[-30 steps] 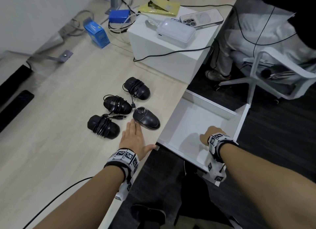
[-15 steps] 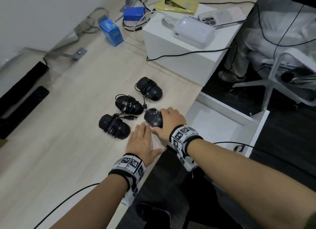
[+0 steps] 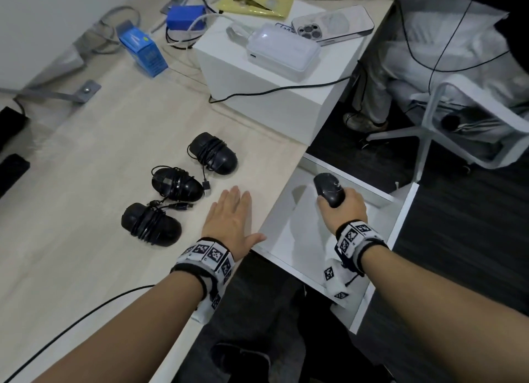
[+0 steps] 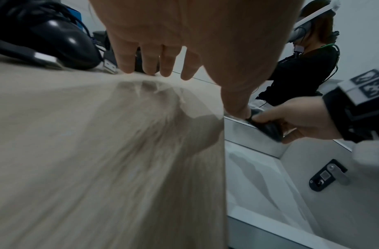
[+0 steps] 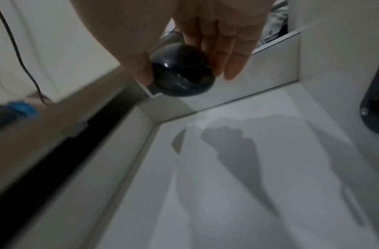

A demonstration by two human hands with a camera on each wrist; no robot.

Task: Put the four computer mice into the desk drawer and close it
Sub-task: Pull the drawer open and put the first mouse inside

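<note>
Three black mice with cords wound round them lie on the wooden desk: a far mouse (image 3: 214, 157), a middle mouse (image 3: 178, 183) and a near mouse (image 3: 151, 224). My right hand (image 3: 342, 204) grips a fourth, cordless black mouse (image 3: 328, 188) (image 5: 182, 79) above the open white drawer (image 3: 294, 239), whose floor shows only shadows. My left hand (image 3: 232, 214) lies flat on the desk near its front edge, fingers straight, just right of the near mouse. In the left wrist view the fingertips (image 4: 150, 69) touch the desktop.
A white box (image 3: 274, 96) at the back of the desk carries a power bank (image 3: 282, 50), a phone (image 3: 333, 23) and cables. A blue carton (image 3: 143, 52) stands behind. A seated person and a white chair (image 3: 458, 119) are to the right of the drawer.
My right hand left the drawer, took the cordless mouse off the desk beside my left hand, and carried it right over the open drawer. The left hand stayed flat.
</note>
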